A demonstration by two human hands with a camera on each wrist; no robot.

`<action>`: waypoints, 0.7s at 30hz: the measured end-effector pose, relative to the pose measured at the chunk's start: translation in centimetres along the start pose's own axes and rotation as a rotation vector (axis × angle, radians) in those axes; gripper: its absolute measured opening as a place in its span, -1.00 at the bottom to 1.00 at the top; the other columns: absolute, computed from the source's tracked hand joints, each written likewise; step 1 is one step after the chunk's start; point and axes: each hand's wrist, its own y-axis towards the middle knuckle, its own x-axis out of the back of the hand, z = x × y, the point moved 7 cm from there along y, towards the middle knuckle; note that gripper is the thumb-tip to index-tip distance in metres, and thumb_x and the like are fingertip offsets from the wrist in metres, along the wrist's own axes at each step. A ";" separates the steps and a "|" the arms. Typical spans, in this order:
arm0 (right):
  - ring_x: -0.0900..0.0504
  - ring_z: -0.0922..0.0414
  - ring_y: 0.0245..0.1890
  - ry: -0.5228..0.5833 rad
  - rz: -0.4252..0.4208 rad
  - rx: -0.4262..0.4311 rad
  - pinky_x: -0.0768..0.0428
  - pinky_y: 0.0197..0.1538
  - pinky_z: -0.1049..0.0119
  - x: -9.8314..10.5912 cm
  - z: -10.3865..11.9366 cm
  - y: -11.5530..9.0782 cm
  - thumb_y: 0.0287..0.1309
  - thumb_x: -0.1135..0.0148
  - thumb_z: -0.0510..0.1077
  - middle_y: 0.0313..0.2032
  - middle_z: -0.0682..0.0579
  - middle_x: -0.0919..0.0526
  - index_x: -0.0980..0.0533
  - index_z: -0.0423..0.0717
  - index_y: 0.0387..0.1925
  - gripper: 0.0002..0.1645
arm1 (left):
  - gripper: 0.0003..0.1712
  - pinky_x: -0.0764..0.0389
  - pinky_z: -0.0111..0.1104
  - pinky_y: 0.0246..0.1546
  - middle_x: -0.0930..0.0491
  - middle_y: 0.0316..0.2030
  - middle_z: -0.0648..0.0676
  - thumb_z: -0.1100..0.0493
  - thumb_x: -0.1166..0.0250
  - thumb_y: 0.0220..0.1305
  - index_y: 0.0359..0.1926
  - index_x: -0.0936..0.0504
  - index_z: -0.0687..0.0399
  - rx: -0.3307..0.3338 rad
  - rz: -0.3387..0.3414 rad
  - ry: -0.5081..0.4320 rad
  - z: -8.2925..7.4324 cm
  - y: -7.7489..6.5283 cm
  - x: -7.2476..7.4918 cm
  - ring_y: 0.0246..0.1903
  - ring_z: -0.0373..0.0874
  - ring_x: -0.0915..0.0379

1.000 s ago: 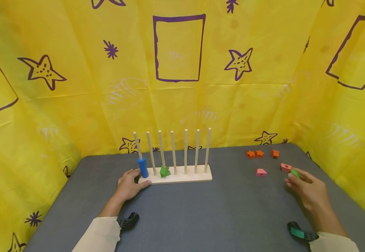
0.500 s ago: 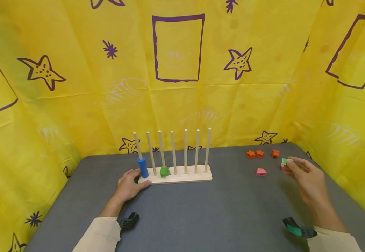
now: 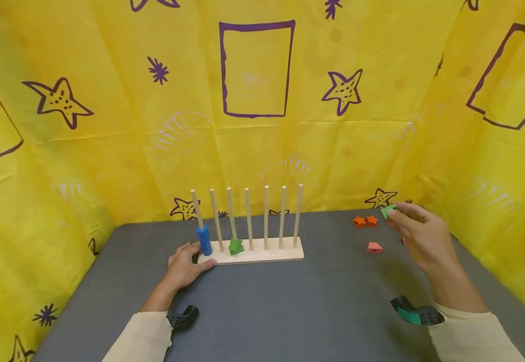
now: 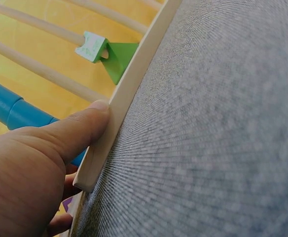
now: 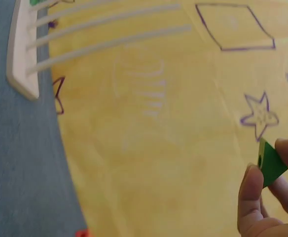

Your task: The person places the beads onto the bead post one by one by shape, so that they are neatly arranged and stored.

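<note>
My left hand (image 3: 183, 267) grips the left end of a wooden peg board (image 3: 267, 255), its thumb on the front edge. Blue cylinder beads (image 3: 204, 241) are stacked on the leftmost peg, right beside that hand. Green blocks (image 3: 235, 246) sit low on the third peg from the left; in the left wrist view they lie at different angles. Off to the right, my right hand (image 3: 430, 246) pinches a green triangular block (image 5: 272, 165) between thumb and fingers, raised above the table. A hole shows in its side in the right wrist view. The other pegs carry nothing.
Two orange star beads (image 3: 365, 221) lie near the table's back right edge. A pink block (image 3: 374, 247) rests in front of them. Another pink piece (image 3: 404, 241) is mostly hidden by the right hand. Yellow patterned cloth (image 3: 253, 151) hangs behind and beside the grey table (image 3: 289, 306).
My right hand has lifted the green block from beside the pink piece and carried it up and to the left. My left hand has stayed on the board's end.
</note>
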 end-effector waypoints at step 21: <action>-0.63 0.08 -0.26 -0.361 0.106 0.175 -0.55 -0.12 0.43 -12.8 1.7 1.0 0.14 -0.38 -0.23 -0.19 -0.09 -0.58 -0.63 -0.21 -0.02 -0.66 | -0.21 0.09 0.26 0.15 -0.36 0.24 0.37 -0.11 -0.39 0.16 0.25 -0.45 0.34 -0.013 0.007 -0.004 0.1 0.1 -0.2 0.33 0.36 0.04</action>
